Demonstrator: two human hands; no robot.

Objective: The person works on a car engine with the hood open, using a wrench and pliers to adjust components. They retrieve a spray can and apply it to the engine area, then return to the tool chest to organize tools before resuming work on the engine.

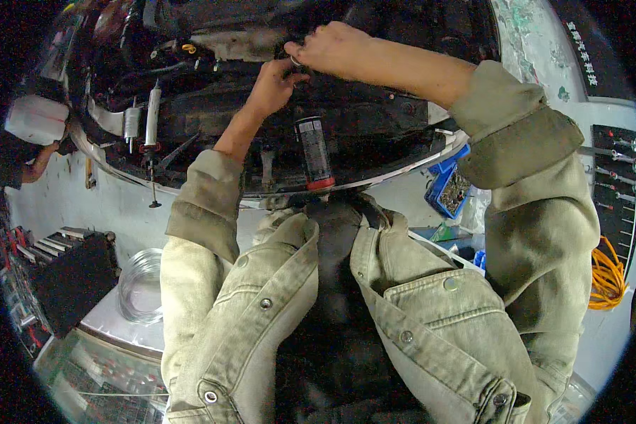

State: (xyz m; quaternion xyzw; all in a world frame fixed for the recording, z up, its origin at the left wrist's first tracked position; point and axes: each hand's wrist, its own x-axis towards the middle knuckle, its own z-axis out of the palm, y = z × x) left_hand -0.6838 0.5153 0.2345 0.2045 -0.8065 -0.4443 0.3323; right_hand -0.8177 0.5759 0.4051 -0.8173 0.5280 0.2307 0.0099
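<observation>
I lean over the open engine bay (360,152) of a car, both arms stretched into its far middle. My left hand (272,86) is bent upward, thumb and fingers drawn together near a small ring-shaped glint. Right beside it, my right hand (330,51) is closed, coming in from the right. The fingertips of both meet around something small and dark that I cannot make out. Just below the hands, a clear cylinder with a red end (314,152) rests at the bay's front edge. A syringe-like tool (152,116) with a black plunger stands to the left.
At far left another person's arm (39,164) shows beside a white container (37,119). A tool case (74,275) and coiled clear tubing (140,286) lie lower left. On the right are a blue bin of small parts (447,189), hung wrenches (617,172) and an orange cable (608,277).
</observation>
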